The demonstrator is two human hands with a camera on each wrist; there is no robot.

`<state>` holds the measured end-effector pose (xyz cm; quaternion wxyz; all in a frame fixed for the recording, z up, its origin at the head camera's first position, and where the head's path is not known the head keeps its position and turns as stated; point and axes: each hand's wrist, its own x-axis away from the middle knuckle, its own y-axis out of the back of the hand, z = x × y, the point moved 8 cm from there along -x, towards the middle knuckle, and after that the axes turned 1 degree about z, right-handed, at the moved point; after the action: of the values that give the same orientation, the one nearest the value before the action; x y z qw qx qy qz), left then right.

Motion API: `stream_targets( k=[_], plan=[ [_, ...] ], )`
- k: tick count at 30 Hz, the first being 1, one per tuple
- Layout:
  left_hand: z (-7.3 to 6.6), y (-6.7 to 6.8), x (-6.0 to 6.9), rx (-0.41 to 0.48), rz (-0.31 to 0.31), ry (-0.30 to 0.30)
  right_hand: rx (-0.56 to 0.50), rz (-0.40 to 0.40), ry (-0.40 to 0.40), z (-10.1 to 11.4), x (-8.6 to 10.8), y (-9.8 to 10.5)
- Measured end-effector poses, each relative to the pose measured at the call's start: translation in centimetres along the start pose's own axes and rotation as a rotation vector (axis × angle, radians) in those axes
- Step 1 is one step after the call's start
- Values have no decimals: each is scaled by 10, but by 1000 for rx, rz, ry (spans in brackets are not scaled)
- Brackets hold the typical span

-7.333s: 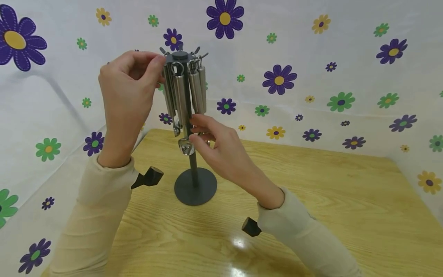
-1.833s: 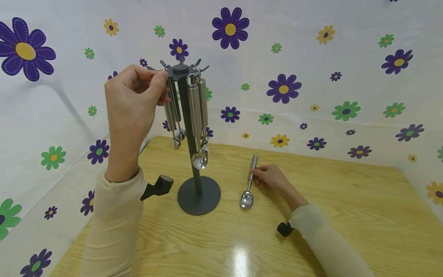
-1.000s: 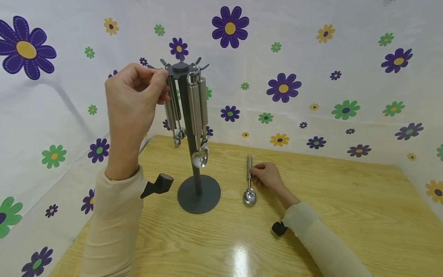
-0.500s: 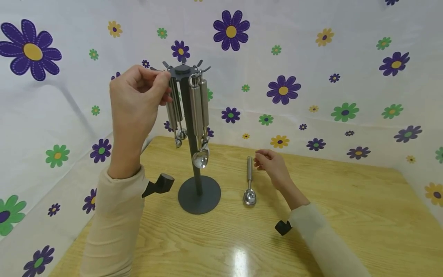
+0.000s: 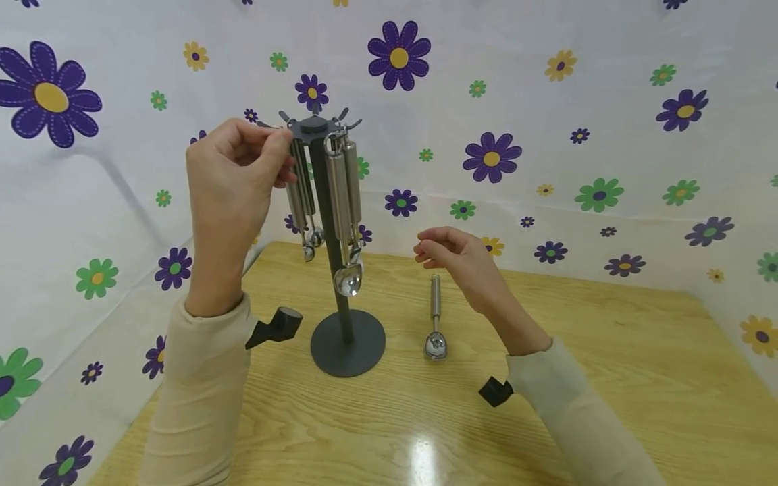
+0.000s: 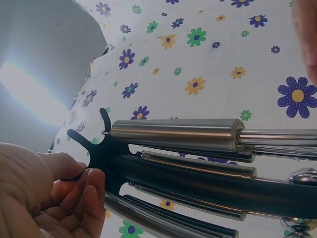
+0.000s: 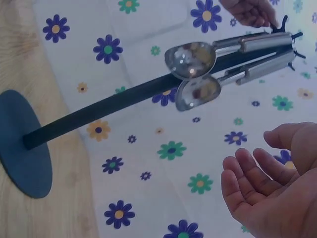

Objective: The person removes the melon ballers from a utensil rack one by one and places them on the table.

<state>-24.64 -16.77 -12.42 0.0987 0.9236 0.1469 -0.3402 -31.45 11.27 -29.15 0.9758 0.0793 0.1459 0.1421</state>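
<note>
A dark grey rotating-style utensil stand [image 5: 328, 223] with a hooked top stands upright on its round base. My left hand [image 5: 234, 179] pinches one hook of the stand between thumb and finger, as the left wrist view [image 6: 69, 191] also shows. Several steel scoops [image 5: 349, 278] hang from other hooks by rings. A steel ice cream scoop [image 5: 435, 307] with a round bowl lies on the table right of the stand, handle pointing away from me. My right hand [image 5: 464, 263] hovers above the handle's far end, fingers loosely bent, holding nothing.
The wooden table [image 5: 547, 378] reaches back to a white flowered cloth [image 5: 523, 88] that hangs behind and along the left. A black wrist camera [image 5: 495, 391] juts from the right sleeve, another wrist camera [image 5: 279, 325] from the left.
The scoop, earlier hanging at the stand's front, came down to the table in my right hand. That hand has straightened it, let go, and risen toward the stand. My left hand keeps its pinch.
</note>
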Motion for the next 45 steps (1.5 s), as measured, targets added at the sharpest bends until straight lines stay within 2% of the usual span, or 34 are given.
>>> stream_targets(
  k=[9,17,27,34,38,45],
  plan=[
    [0,1,0,0,-5,-8,-11,90,122,64,-2,-33],
    [2,1,0,-6,-3,0,-97,93,217,95,-3,-51],
    [2,2,1,0,-3,-7,-87,79,238,109,-8,-64],
    [0,1,0,44,-4,-20,-143,107,209,108,-12,-73],
    [-2,0,-1,27,-7,-32,-142,126,185,106,-13,-78],
    [-2,-1,-1,14,-8,-17,-140,155,180,104,-16,-87]
  ],
)
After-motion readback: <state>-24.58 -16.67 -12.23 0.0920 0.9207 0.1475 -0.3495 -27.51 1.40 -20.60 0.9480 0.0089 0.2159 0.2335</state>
